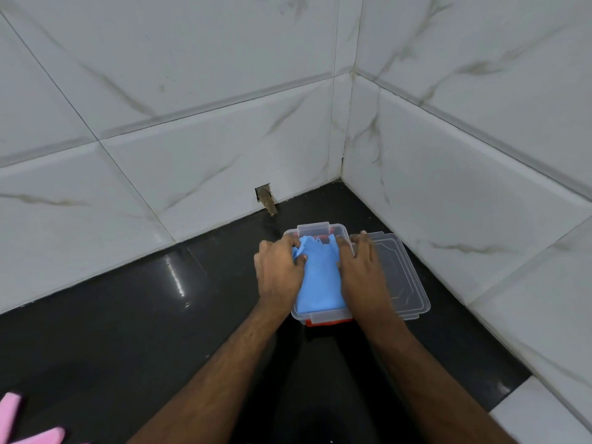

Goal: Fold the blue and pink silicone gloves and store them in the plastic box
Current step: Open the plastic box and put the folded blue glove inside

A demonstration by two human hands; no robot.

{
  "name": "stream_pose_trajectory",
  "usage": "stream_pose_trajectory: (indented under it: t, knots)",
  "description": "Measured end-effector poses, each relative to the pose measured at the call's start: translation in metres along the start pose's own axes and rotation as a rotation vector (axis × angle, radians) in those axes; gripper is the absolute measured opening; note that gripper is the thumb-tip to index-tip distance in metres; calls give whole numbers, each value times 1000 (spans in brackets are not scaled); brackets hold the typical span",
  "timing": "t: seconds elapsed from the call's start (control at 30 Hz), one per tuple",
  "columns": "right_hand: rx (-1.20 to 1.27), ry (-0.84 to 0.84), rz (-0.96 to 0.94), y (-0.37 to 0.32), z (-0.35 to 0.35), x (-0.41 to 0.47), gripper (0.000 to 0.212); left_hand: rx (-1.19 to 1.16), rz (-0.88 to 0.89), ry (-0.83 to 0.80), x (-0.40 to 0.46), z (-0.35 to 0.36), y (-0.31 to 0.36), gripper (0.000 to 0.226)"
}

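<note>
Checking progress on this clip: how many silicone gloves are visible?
2: a blue glove in the plastic box, under both hands, and a pink glove at the bottom-left edge. More may be hidden.

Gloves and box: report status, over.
Both hands on blue glove, left hand gripping its edge, right hand pressing. Glove folded inside plastic box. Pink glove still out, far left. Lid off, beside box.
</note>
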State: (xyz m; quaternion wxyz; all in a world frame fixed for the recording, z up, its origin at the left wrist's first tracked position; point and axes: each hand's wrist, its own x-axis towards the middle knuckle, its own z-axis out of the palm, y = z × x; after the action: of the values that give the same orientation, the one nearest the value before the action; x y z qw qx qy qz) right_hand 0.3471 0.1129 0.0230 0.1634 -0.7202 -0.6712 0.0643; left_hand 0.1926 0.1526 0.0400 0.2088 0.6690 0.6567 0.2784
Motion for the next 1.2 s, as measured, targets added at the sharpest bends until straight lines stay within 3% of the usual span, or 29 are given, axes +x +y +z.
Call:
stream_pose_trajectory:
  t: [0.2,0.4,0.53,0.67,0.83,1.0,1.1,1.2]
  knots:
    - [2,30,0,5,6,4,56,106,67,2,3,6,-4,24]
    - [-163,-85,237,-3,8,9,85,197,-38,-46,14,5,-1,20]
    - [48,-155,358,-2,9,12,89,23,-90,-47,18,0,1,25]
    - [187,-61,265,6,6,7,64,-140,-123,-7,15,0,-3,24]
    - [250,-220,330,15,2,7,30,-195,-182,-11,18,-1,-5,26]
    - [90,-200,376,5,0,16,28,201,2,-49,13,-1,0,32]
    - [104,-184,356,6,4,15,31,345,237,-45,12,-10,7,40]
    - [136,-116,266,7,6,9,42,480,464,-320,12,-18,18,33]
